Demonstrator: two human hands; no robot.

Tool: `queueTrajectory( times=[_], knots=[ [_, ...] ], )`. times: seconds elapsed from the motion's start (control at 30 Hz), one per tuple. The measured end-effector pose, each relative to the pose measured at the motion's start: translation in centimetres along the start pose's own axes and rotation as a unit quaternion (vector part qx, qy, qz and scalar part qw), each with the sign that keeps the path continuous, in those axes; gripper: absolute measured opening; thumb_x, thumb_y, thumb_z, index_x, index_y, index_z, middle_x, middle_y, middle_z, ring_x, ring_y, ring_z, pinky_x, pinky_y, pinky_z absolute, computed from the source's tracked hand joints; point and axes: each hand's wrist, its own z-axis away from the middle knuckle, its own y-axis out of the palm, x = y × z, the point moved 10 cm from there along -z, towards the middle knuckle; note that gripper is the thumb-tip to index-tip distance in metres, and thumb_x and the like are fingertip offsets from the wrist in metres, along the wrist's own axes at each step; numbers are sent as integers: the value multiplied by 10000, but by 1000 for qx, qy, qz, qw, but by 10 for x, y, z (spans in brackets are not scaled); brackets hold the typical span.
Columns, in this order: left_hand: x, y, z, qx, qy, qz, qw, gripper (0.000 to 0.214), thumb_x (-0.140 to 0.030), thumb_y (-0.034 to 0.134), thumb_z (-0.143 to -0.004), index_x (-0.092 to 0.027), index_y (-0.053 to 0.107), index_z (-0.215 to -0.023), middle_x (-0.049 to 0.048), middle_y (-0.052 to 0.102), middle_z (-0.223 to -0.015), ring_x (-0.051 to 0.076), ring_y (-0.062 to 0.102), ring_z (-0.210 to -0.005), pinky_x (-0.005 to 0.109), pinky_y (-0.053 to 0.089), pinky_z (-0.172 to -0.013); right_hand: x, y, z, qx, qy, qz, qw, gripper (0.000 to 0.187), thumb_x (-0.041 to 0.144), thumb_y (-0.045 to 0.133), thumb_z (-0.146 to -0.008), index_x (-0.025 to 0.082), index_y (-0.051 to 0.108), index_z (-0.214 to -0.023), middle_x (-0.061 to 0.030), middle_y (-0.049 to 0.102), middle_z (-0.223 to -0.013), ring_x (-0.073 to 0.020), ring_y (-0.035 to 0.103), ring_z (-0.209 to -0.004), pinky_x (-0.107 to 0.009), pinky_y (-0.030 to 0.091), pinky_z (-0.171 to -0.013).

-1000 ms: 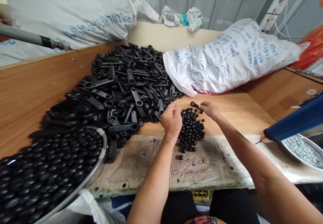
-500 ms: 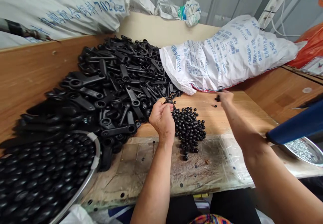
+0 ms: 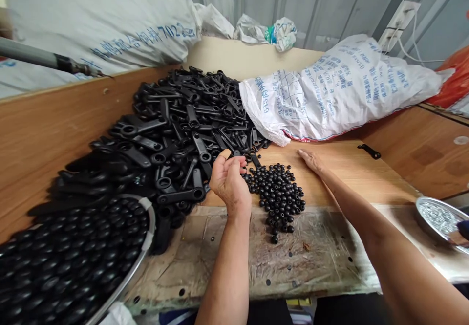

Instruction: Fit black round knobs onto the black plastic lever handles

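My left hand (image 3: 230, 181) is palm-up at the edge of a big heap of black plastic lever arms (image 3: 183, 119). Its fingers are curled in a pinch round a small black part that I cannot name. Just right of it lies a cluster of small black beads (image 3: 280, 193) on the wooden bench (image 3: 340, 168). My right hand (image 3: 311, 161) lies flat on the bench at the beads' far right edge, fingers stretched out and empty. One lone black lever arm (image 3: 369, 151) lies on the bench farther right.
A metal bowl (image 3: 144, 247) full of black round caps stands at the front left. A printed white sack (image 3: 337, 90) lies behind the beads, and a larger sack (image 3: 102, 27) beyond the wooden wall. A metal dish (image 3: 437, 217) of silvery bits sits at right. Clear plastic sheet (image 3: 278, 256) covers the front edge.
My right hand carried a black lever arm out to the right, left it on the bench, and came back empty beside the beads. My left hand stayed at the heap, now turned palm-up.
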Motion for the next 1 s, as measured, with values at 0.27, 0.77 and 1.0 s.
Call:
queueTrajectory(
  times=[0.27, 0.77, 1.0],
  knots=[
    [3, -11, -6, -40, -55, 75, 995, 348, -198, 579, -601, -107, 549, -935, 6, 616, -618, 117, 561, -536, 209, 412, -477, 88, 58, 0, 126, -93, -58, 986, 398, 428, 416, -835, 186, 653, -1045, -44, 653, -1060, -197, 595, -961, -303, 435, -860],
    [4, -20, -10, -64, -93, 105, 988, 308, -230, 547, -590, -124, 559, -879, 14, 587, -662, 102, 549, -550, 201, 403, -486, 169, 100, -34, 167, -17, 208, 964, 238, 274, 691, -584, 136, 703, -777, -170, 668, -876, -331, 599, -890, -362, 442, -727],
    [6, -18, -11, -51, -96, 97, 989, 310, -222, 534, -603, -127, 553, -897, 8, 588, -655, 105, 548, -550, 205, 405, -488, 176, 101, -19, 207, -30, 137, 968, 45, 118, 665, -569, 139, 669, -610, -82, 638, -589, -242, 627, -720, -281, 453, -642]
  ],
)
